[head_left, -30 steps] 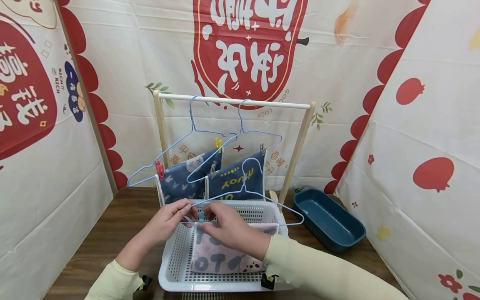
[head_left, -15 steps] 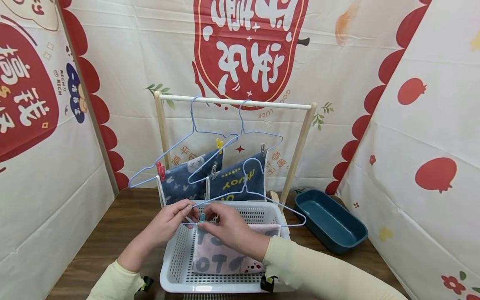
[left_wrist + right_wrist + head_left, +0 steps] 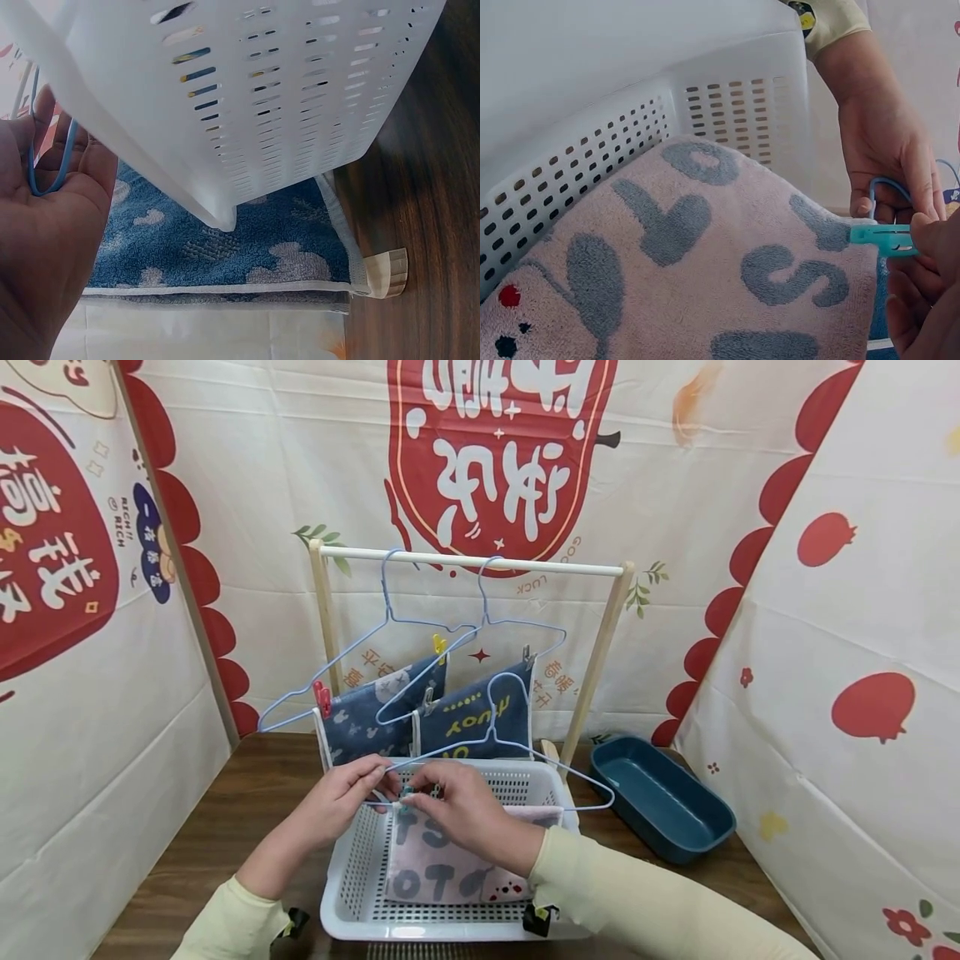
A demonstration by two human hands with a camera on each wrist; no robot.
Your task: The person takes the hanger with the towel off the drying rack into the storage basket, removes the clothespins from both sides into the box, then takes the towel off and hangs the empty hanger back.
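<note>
My left hand [image 3: 341, 802] grips the left end of a blue wire hanger [image 3: 492, 728], held above a white perforated basket [image 3: 334, 906]. A pink towel [image 3: 435, 864] with grey letters hangs over the hanger's lower bar, its lower part inside the basket. My right hand [image 3: 468, 814] pinches a teal clothespin [image 3: 885, 238], which sits at the towel's top left corner beside my left fingers. In the left wrist view the hanger's bent end [image 3: 56, 172] lies against the left fingers. My right fingers partly cover the pin in the head view.
Behind the basket stands a rack with a white rod [image 3: 555, 565]. Two hangers on it carry dark blue towels [image 3: 472, 714], fixed with red, yellow and grey clothespins. A dark teal bin [image 3: 663, 802] sits on the wooden table [image 3: 195, 827] at right.
My right hand has shifted very slightly at the teal clothespin, whose end now shows less between the fingers. The left hand keeps its grip on the hanger.
</note>
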